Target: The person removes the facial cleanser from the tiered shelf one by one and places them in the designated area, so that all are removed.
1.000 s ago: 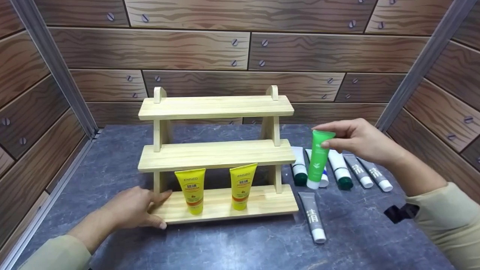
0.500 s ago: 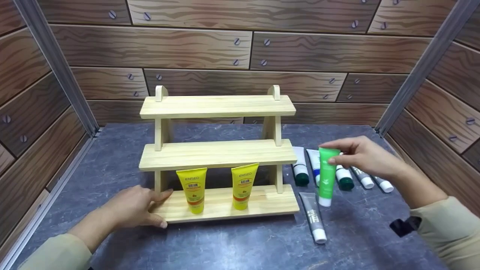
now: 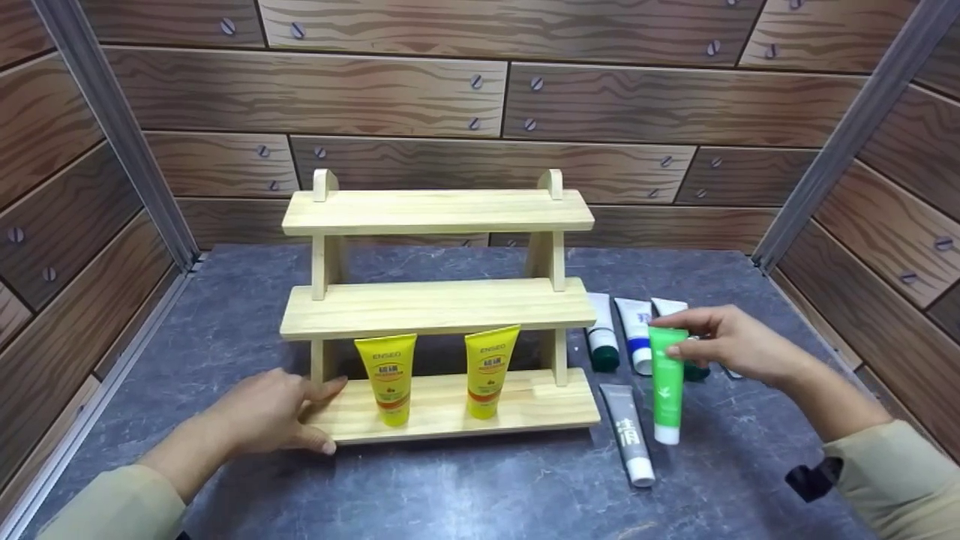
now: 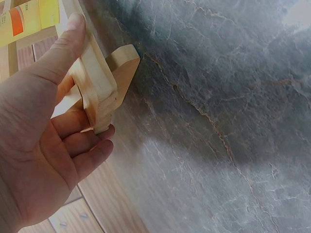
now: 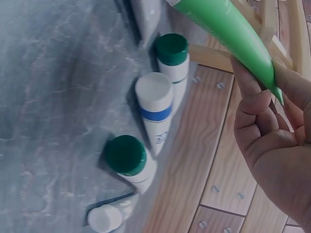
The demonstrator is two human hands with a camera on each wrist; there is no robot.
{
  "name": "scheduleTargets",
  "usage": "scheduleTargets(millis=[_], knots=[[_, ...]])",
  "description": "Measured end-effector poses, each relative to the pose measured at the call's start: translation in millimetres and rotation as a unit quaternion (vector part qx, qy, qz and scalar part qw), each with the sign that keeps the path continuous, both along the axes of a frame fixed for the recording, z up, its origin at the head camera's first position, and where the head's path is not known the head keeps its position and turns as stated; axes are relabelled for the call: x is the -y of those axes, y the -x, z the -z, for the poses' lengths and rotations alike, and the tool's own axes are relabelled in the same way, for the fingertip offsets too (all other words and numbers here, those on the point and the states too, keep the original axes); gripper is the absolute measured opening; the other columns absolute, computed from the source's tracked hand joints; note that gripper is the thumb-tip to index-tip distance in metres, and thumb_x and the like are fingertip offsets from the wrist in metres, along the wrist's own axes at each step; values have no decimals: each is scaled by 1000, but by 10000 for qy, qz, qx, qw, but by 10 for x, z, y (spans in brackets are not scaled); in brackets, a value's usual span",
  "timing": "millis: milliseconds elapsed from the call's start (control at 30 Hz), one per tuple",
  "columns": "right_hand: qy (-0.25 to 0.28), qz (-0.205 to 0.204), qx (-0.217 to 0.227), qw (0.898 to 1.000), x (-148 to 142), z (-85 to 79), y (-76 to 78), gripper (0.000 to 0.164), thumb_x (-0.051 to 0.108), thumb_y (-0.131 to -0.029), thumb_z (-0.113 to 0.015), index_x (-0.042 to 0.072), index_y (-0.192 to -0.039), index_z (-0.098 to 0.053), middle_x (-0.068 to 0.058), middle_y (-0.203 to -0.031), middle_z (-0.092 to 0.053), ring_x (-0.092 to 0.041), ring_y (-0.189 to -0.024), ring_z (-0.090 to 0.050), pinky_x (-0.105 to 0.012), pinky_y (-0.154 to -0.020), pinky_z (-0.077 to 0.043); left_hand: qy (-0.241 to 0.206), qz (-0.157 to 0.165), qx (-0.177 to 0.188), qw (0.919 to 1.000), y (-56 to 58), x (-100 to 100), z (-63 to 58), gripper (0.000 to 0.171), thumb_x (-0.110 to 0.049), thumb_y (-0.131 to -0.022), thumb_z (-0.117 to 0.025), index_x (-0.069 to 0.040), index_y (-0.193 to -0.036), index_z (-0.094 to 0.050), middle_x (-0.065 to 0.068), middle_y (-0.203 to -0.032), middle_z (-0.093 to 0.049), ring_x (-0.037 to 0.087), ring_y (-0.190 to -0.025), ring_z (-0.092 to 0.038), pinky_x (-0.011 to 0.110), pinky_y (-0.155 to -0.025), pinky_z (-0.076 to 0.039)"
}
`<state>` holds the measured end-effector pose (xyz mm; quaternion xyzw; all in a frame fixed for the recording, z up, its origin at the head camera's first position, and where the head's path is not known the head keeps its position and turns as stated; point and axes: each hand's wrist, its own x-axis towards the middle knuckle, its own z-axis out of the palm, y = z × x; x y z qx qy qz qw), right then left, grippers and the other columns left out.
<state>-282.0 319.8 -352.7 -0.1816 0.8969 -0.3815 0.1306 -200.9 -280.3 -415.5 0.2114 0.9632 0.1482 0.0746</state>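
Observation:
My left hand (image 3: 259, 415) grips the left end of the bottom board of a three-tier wooden display rack (image 3: 442, 311). In the left wrist view its thumb lies along the board's edge and the fingers (image 4: 92, 150) curl round the corner. Two yellow tubes (image 3: 388, 379) stand cap-down on that bottom board. My right hand (image 3: 739, 349) pinches a green tube (image 3: 667, 386) by its flat end, white cap pointing down, beside a grey tube (image 3: 628, 435) lying right of the rack. The right wrist view shows the green tube (image 5: 231, 36) between thumb and fingers.
Behind the green tube lies a row of tubes: one with a dark green cap (image 3: 602, 334), one with a blue band (image 3: 637, 335), others partly hidden by the right hand. Wood-patterned walls (image 3: 480, 97) enclose the dark marbled table (image 3: 450, 495) at the back and sides.
My right hand has carried the green tube toward the front and slightly right, from over the tube row to beside the grey tube. The left hand keeps its grip on the rack.

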Motion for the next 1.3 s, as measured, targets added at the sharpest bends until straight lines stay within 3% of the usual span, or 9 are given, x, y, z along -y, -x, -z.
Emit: scheduleTargets(millis=[267, 567, 900, 1133, 1300], knots=[[297, -18, 267, 9992, -114, 196, 2, 50, 17, -98, -77, -1, -143, -63, -17, -111, -67, -18, -78, -63, -29, -66, -56, -19, -41, 15, 10000, 0, -6, -2, 92, -56, -70, -93, -15, -148, -64, 11, -93, -74, 21, -85, -64, 58, -84, -57], [489, -169, 426, 9978, -209, 376, -23, 48, 14, -100, -74, -3, -143, -62, -5, -84, -60, -12, -71, -56, -25, -60, -49, 22, 209, -191, 9996, 2, 3, 12, 93, -59, -70, -92, -14, -147, -65, 0, -77, -67, 19, -79, -60, 55, -78, -57], [617, -223, 441, 9969, -242, 539, -27, 47, 12, -99, -74, -7, -141, -62, 0, -85, -64, -10, -71, -58, -26, -62, -51, 55, 132, -155, 9998, -8, -2, 8, 94, -60, -70, -92, -16, -148, -65, 10, -91, -75, 23, -83, -65, 57, -81, -58], [704, -144, 680, 9951, -286, 632, -46, 46, 13, -100, -73, -5, -141, -63, 1, -87, -66, -8, -71, -57, -25, -63, -51, 42, 82, -116, 9999, -2, -2, 9, 94, -59, -69, -92, -17, -148, -64, 13, -95, -75, 24, -85, -65, 58, -81, -57], [775, -185, 621, 9949, -297, 697, -59, 44, 12, -101, -73, -6, -140, -63, -1, -95, -71, -9, -72, -58, -26, -63, -52, 74, 84, -110, 9999, 0, -2, 7, 94, -59, -69, -92, -17, -148, -64, 15, -98, -76, 26, -87, -67, 59, -82, -57]])
